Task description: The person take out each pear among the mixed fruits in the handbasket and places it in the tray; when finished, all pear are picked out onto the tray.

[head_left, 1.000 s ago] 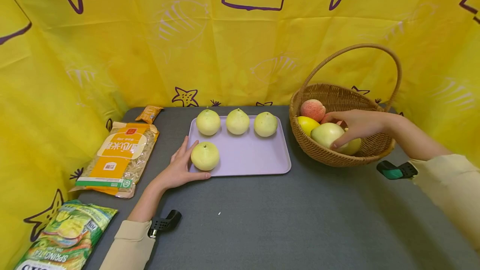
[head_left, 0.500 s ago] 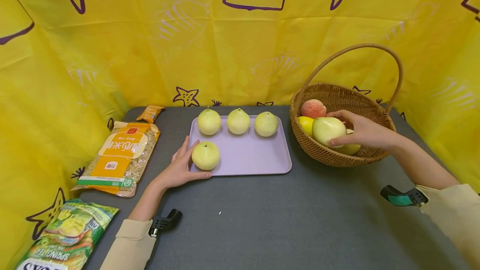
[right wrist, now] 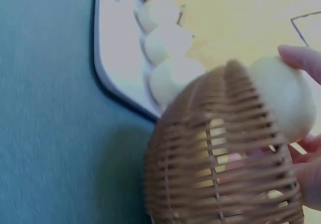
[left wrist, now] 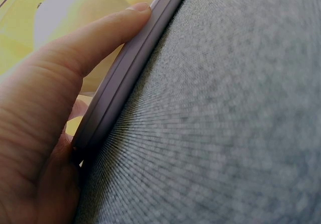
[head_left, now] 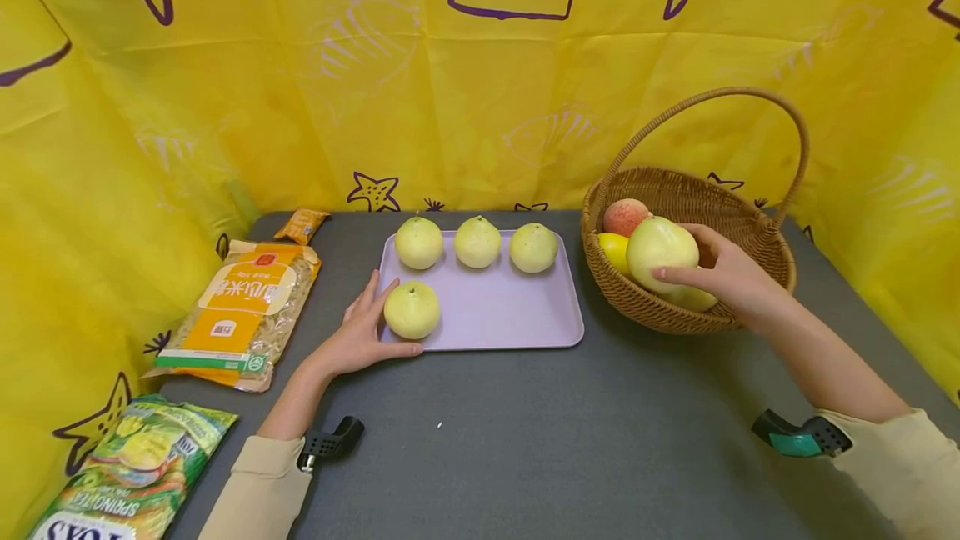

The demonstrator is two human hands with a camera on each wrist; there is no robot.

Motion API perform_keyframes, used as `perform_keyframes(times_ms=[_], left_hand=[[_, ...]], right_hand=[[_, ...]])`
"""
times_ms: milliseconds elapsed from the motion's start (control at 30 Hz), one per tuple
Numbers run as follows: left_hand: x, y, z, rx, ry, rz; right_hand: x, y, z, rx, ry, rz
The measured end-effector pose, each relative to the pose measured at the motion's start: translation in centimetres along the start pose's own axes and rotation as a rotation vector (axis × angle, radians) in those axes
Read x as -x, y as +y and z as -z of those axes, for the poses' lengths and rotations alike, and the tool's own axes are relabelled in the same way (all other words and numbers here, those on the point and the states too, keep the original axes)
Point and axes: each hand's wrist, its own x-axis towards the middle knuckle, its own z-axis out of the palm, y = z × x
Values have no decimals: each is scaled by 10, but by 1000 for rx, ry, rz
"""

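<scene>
My right hand (head_left: 735,273) holds a round pale-green pear (head_left: 660,252) at the basket's left side, thumb in front and fingers behind. In the right wrist view this pear (right wrist: 284,96) shows above the woven rim. The wicker basket (head_left: 645,311) also holds a peach (head_left: 627,216), a smooth yellow fruit (head_left: 613,251) and another pale fruit (head_left: 693,299), partly hidden. My left hand (head_left: 363,336) rests spread around the near-left corner of a lilac tray (head_left: 502,315), its thumb (left wrist: 108,35) along the front rim. Beside that hand sits a pear (head_left: 412,310) on the tray.
Three more pears (head_left: 477,242) stand in a row along the tray's far side. To the left lie a yellow food packet (head_left: 240,307), a green snack bag (head_left: 135,465) and a small orange sachet (head_left: 302,226). The basket handle (head_left: 750,92) arches upright. A yellow curtain (head_left: 480,107) surrounds the table.
The right hand has lifted the pear slightly from among the basket's fruit and turned it stem upward. The left hand stays at the tray corner.
</scene>
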Motion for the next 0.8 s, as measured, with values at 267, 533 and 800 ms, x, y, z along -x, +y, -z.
perform_keyframes(times_ms=[267, 533, 800], left_hand=[[-1, 1, 0, -9, -4, -4], [-1, 0, 0, -6, 0, -10], [1, 3, 0, 2, 2, 1]], right_hand=[[7, -7, -15, -392, 40, 47], [11, -18, -31, -685, -38, 140], [12, -31, -55, -704, -113, 215]])
